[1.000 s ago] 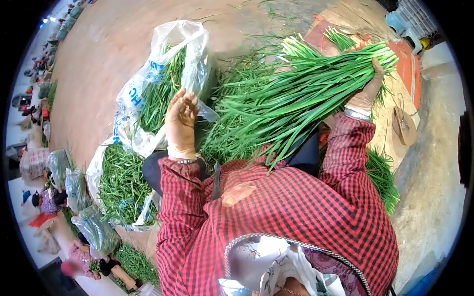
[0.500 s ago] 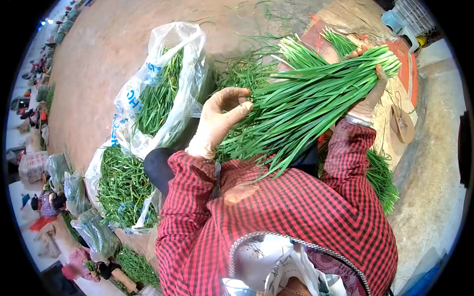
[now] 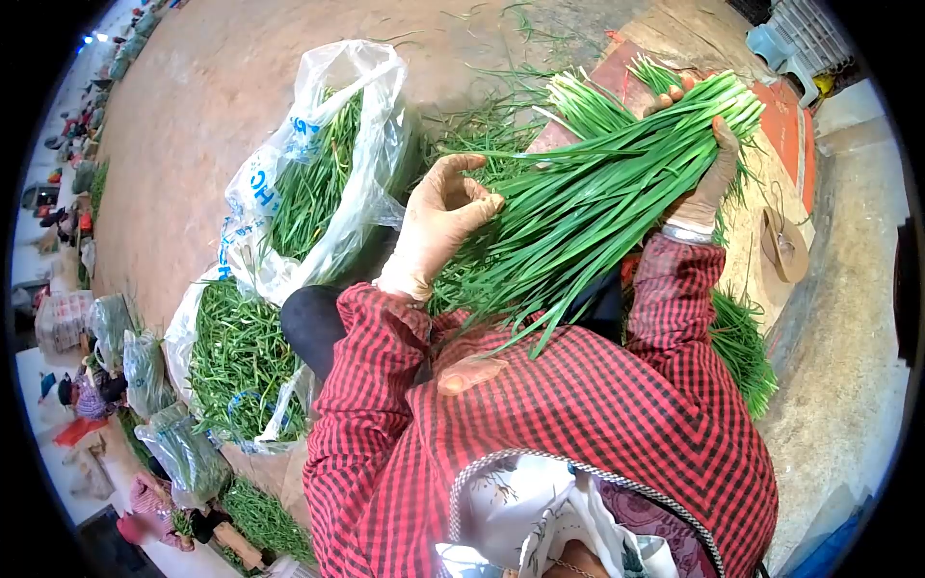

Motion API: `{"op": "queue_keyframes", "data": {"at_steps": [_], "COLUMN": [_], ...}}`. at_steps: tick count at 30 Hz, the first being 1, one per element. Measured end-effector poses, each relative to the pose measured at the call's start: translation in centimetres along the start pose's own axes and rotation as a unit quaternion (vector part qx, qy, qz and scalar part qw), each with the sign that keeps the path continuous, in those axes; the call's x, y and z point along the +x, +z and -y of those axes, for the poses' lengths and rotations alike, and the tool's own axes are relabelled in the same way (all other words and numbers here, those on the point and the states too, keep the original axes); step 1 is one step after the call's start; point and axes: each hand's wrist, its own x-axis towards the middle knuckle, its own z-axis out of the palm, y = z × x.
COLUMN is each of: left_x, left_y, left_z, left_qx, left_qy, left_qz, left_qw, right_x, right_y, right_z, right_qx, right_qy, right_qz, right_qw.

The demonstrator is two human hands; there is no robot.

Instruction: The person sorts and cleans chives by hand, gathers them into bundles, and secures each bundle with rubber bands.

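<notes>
A large bunch of garlic chives [image 3: 617, 183] lies across my right hand [image 3: 708, 173], which is closed around it near the pale stem ends. The green blades fan out leftward and down toward my lap. My left hand [image 3: 438, 222], in a thin pale glove, is at the leaf tips. Its thumb and forefinger are apart and curved, with one long blade reaching the forefinger. Beyond the held bunch, more chives with white ends [image 3: 590, 104] lie on a reddish board [image 3: 624, 69]. Another bundle [image 3: 742, 352] is beside my right elbow.
A clear plastic bag [image 3: 371, 72] of chives stands at left, with a second open bag [image 3: 183, 332] nearer. Loose blades [image 3: 482, 135] litter the floor. A sandal [image 3: 785, 246] is on the right. Farther left are filled bags [image 3: 183, 453] and other people [image 3: 149, 501].
My right hand has shifted slightly left and up with the bunch, tilting it a little. My left hand has moved slightly right, its forefinger and thumb farther apart.
</notes>
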Motion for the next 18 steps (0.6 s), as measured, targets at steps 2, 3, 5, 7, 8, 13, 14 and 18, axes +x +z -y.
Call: {"op": "queue_keyframes", "data": {"at_steps": [2,3,5,7,8,13,14,18], "left_x": [0.0,-0.1,-0.1,-0.2,-0.4,-1.4,-1.5,-2.7], "left_y": [0.2,0.3,0.6,0.7,0.8,-1.4,-2.4,-8.6], "left_z": [0.0,-0.2,0.0,0.1,0.1,0.6,0.9,5.3], "left_qx": [-0.014,0.013,0.049,0.076,0.103,0.28,0.31,0.493], "left_qy": [-0.002,-0.002,0.005,0.025,0.046,0.096,0.069,0.057], "left_qz": [0.01,0.018,0.012,0.006,0.001,-0.084,-0.109,-0.195], "left_qw": [1.0,1.0,0.999,0.997,0.994,0.952,0.942,0.846], "right_x": [0.1,0.0,0.0,0.0,0.0,0.1,0.1,-0.1], "right_y": [-0.1,0.1,0.2,0.2,-0.1,-1.2,-1.3,-1.8], "right_z": [-0.1,-0.1,-0.2,-0.1,0.0,1.4,2.0,3.3], "right_qx": [-0.001,-0.013,-0.016,-0.02,-0.038,-0.01,-0.01,0.023], "right_qy": [0.021,0.021,0.02,0.018,0.013,0.023,0.024,-0.001], "right_qz": [0.02,0.014,0.005,-0.003,-0.01,0.04,0.039,0.04], "right_qw": [1.0,1.0,1.0,1.0,0.999,0.999,0.999,0.999]}}
